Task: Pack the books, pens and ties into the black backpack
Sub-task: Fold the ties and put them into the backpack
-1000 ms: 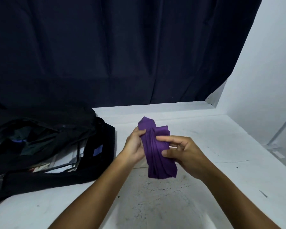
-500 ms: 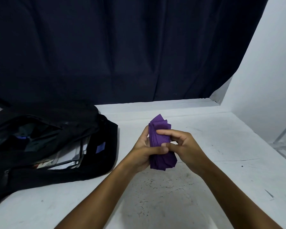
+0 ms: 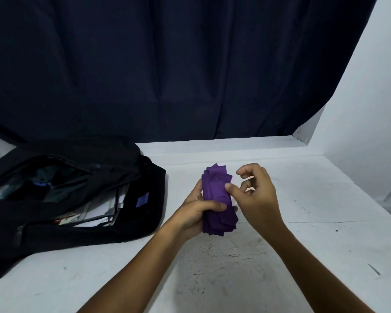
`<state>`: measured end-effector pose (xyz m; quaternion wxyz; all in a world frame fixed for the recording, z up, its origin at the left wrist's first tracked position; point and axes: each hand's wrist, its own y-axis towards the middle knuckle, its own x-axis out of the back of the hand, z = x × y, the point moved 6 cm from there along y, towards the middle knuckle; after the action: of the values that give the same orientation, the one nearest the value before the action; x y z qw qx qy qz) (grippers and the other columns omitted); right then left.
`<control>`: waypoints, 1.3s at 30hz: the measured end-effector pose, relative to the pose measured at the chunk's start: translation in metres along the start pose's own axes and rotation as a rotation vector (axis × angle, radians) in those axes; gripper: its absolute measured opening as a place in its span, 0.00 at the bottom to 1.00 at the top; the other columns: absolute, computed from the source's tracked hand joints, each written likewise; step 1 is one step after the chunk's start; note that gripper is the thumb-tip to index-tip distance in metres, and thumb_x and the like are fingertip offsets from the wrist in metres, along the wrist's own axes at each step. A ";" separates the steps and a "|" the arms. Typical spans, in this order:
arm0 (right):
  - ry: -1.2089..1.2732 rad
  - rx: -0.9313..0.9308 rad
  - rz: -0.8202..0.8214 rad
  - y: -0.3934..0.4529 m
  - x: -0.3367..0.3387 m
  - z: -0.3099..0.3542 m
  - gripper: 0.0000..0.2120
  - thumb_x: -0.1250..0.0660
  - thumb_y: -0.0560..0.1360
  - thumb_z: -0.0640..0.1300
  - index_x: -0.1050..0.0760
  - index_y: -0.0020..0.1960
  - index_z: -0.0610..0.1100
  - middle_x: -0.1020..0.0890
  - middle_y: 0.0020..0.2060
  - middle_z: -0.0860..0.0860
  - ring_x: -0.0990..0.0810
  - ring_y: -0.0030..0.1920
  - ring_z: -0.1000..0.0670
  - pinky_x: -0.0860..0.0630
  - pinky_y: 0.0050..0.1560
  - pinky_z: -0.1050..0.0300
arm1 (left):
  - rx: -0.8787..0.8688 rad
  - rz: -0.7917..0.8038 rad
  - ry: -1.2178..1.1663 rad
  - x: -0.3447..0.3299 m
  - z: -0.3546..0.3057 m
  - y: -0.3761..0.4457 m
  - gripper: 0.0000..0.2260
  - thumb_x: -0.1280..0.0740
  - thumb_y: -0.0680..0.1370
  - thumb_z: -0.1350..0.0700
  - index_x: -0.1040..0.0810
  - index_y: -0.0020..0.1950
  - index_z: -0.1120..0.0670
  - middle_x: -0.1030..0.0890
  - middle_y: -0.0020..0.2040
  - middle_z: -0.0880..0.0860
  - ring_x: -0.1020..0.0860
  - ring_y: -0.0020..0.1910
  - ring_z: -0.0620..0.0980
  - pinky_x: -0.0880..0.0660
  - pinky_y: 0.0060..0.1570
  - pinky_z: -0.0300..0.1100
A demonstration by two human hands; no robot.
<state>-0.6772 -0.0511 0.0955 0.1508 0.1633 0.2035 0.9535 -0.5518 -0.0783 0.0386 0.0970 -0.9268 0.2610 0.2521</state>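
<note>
A folded purple tie (image 3: 217,193) stands upright above the white table, gripped round its lower half by my left hand (image 3: 196,213), thumb across its front. My right hand (image 3: 255,197) hovers just right of the tie with loosely curled fingers; its thumb tip is at the tie's right edge and holds nothing. The black backpack (image 3: 145,213) lies open on the table at the left. Books and papers (image 3: 95,211) show in its open main compartment, with dark items deeper inside.
The white table (image 3: 235,279) carries scuff marks in front of me. A dark curtain (image 3: 167,68) hangs behind the table. A white wall (image 3: 370,109) rises at the right, with the table's right edge beside it.
The tie has been folded shorter into a compact bundle. My left hand now grips it alone, and my right hand has let go and drawn slightly to the right.
</note>
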 end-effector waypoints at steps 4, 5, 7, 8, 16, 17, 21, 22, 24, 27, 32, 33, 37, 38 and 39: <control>-0.076 0.146 0.126 -0.011 -0.010 0.002 0.05 0.27 0.69 0.43 0.23 0.41 0.46 0.22 0.38 0.52 0.25 0.35 0.52 0.29 0.35 0.66 | -0.005 -0.172 -0.111 0.020 0.002 0.009 0.34 0.27 0.59 0.69 0.30 0.65 0.60 0.24 0.55 0.66 0.22 0.52 0.63 0.23 0.53 0.59; -0.122 0.188 0.176 -0.015 -0.015 0.002 0.07 0.28 0.68 0.47 0.21 0.42 0.45 0.22 0.38 0.52 0.24 0.35 0.53 0.29 0.35 0.67 | -0.008 -0.207 -0.149 0.025 0.002 0.012 0.34 0.27 0.58 0.68 0.30 0.63 0.61 0.26 0.53 0.66 0.24 0.51 0.64 0.24 0.52 0.59; -0.227 0.232 0.231 -0.022 -0.024 -0.001 0.14 0.28 0.67 0.51 0.19 0.47 0.44 0.21 0.42 0.52 0.23 0.37 0.54 0.29 0.37 0.71 | 0.023 -0.263 -0.225 0.029 0.004 0.014 0.33 0.27 0.59 0.67 0.31 0.63 0.63 0.27 0.52 0.65 0.24 0.48 0.64 0.23 0.49 0.59; -0.252 0.241 0.228 -0.024 -0.027 -0.002 0.15 0.28 0.67 0.52 0.18 0.48 0.43 0.21 0.43 0.51 0.22 0.38 0.55 0.28 0.39 0.71 | 0.042 -0.283 -0.258 0.029 0.006 0.014 0.31 0.26 0.61 0.66 0.30 0.63 0.63 0.26 0.51 0.65 0.22 0.45 0.63 0.21 0.46 0.57; -0.336 0.360 0.234 -0.030 -0.031 0.006 0.12 0.35 0.73 0.51 0.20 0.50 0.45 0.18 0.43 0.52 0.23 0.44 0.55 0.26 0.45 0.65 | 0.020 -0.404 -0.249 0.030 0.006 0.013 0.28 0.27 0.68 0.65 0.30 0.67 0.61 0.21 0.48 0.63 0.17 0.39 0.57 0.20 0.37 0.51; -0.243 0.291 0.190 -0.026 -0.025 0.005 0.08 0.34 0.74 0.48 0.21 0.48 0.45 0.18 0.42 0.53 0.23 0.44 0.56 0.27 0.44 0.70 | 0.011 -0.388 -0.216 0.031 0.005 0.013 0.27 0.28 0.68 0.66 0.29 0.66 0.60 0.21 0.50 0.64 0.17 0.40 0.58 0.19 0.38 0.51; 0.175 -0.146 0.193 -0.006 -0.012 -0.011 0.06 0.34 0.76 0.34 0.24 0.48 0.44 0.19 0.44 0.52 0.20 0.42 0.57 0.24 0.40 0.67 | 0.030 -0.270 -0.092 0.021 0.002 0.005 0.26 0.28 0.68 0.67 0.27 0.65 0.57 0.19 0.53 0.62 0.17 0.42 0.59 0.18 0.42 0.51; 0.310 -0.247 0.260 -0.004 -0.014 -0.013 0.06 0.36 0.77 0.33 0.22 0.49 0.41 0.18 0.44 0.50 0.19 0.43 0.56 0.23 0.41 0.64 | 0.032 -0.241 -0.067 0.017 0.002 0.004 0.27 0.27 0.67 0.67 0.26 0.65 0.57 0.18 0.53 0.62 0.17 0.43 0.60 0.18 0.45 0.54; 0.544 -0.445 0.376 -0.004 -0.018 -0.016 0.09 0.37 0.77 0.32 0.20 0.50 0.40 0.16 0.47 0.47 0.18 0.46 0.52 0.22 0.44 0.56 | 0.023 -0.208 -0.020 0.013 0.002 0.003 0.28 0.26 0.66 0.67 0.25 0.65 0.57 0.18 0.53 0.61 0.17 0.47 0.60 0.19 0.50 0.56; 0.688 -0.621 0.391 -0.002 -0.019 -0.021 0.11 0.37 0.75 0.31 0.19 0.53 0.39 0.17 0.51 0.41 0.18 0.49 0.45 0.23 0.49 0.50 | 0.000 -0.190 -0.008 0.011 0.001 0.002 0.26 0.25 0.67 0.67 0.24 0.64 0.56 0.18 0.56 0.61 0.18 0.49 0.59 0.19 0.51 0.55; 0.773 -0.708 0.455 -0.003 -0.022 -0.020 0.15 0.33 0.67 0.33 0.20 0.53 0.39 0.17 0.49 0.39 0.18 0.45 0.42 0.23 0.47 0.48 | 0.000 -0.175 0.040 0.006 -0.002 -0.002 0.27 0.27 0.67 0.66 0.24 0.65 0.55 0.16 0.51 0.57 0.17 0.47 0.55 0.19 0.48 0.48; 0.770 -0.701 0.468 -0.003 -0.023 -0.019 0.15 0.34 0.67 0.32 0.20 0.53 0.39 0.17 0.48 0.39 0.17 0.44 0.42 0.21 0.43 0.50 | 0.004 -0.158 0.042 0.004 -0.001 -0.002 0.26 0.27 0.68 0.66 0.25 0.65 0.55 0.16 0.52 0.57 0.17 0.47 0.55 0.18 0.48 0.48; 0.693 -0.657 0.495 -0.001 -0.021 -0.014 0.15 0.36 0.71 0.27 0.20 0.54 0.38 0.16 0.47 0.39 0.16 0.42 0.45 0.20 0.37 0.56 | 0.006 -0.120 0.045 -0.005 0.000 -0.003 0.24 0.29 0.70 0.70 0.26 0.65 0.56 0.17 0.50 0.59 0.17 0.44 0.58 0.18 0.44 0.52; 0.670 -0.642 0.496 -0.001 -0.021 -0.014 0.15 0.36 0.72 0.27 0.19 0.54 0.39 0.16 0.47 0.39 0.16 0.43 0.45 0.19 0.39 0.54 | 0.006 -0.114 0.049 -0.005 0.000 -0.004 0.24 0.29 0.70 0.70 0.26 0.65 0.56 0.17 0.49 0.60 0.17 0.43 0.58 0.18 0.42 0.51; 0.642 -0.625 0.492 -0.001 -0.021 -0.013 0.15 0.35 0.72 0.27 0.19 0.53 0.40 0.16 0.47 0.39 0.16 0.44 0.44 0.18 0.42 0.51 | 0.007 -0.106 0.055 -0.006 0.000 -0.004 0.24 0.29 0.71 0.71 0.26 0.65 0.56 0.17 0.49 0.60 0.17 0.42 0.58 0.18 0.41 0.51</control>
<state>-0.6631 -0.0624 0.0783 -0.1064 -0.1476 -0.0996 0.9782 -0.5540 -0.0723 0.0421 0.1062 -0.9455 0.2151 0.2201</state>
